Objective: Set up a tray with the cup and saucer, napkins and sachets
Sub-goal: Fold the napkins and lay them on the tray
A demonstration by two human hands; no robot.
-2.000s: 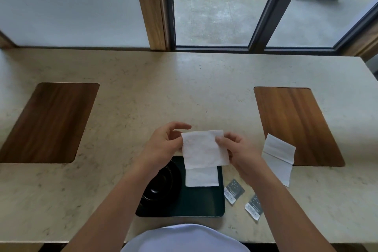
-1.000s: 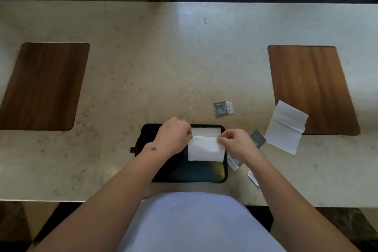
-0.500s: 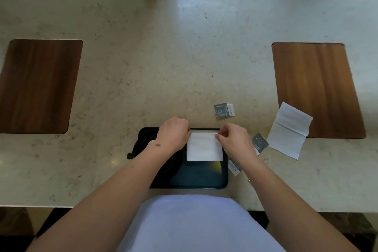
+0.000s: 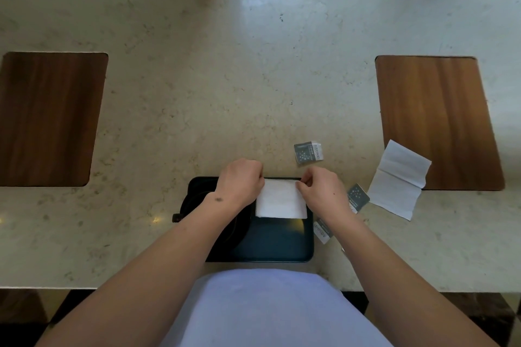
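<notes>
A dark tray (image 4: 282,251) sits at the counter's near edge. A folded white napkin (image 4: 280,200) lies across its far right part. My left hand (image 4: 239,180) holds the napkin's left edge with curled fingers. My right hand (image 4: 321,186) pinches its upper right corner. A black cup and saucer (image 4: 197,200) stand on the tray's left side, mostly hidden under my left forearm. An unfolded napkin (image 4: 397,180) lies on the counter to the right. Grey sachets lie loose: one (image 4: 308,153) beyond the tray, one (image 4: 358,196) by my right wrist, one (image 4: 322,231) beside the tray's right rim.
The beige stone counter (image 4: 225,79) has a wooden inlay (image 4: 48,118) at the left and another (image 4: 434,121) at the right, the unfolded napkin overlapping the right one's near corner. A window frame runs along the far edge.
The napkin went from being held up in the air down onto the tray's far right part. Both hands followed it down and stayed at its edges. The camera tilted downward.
</notes>
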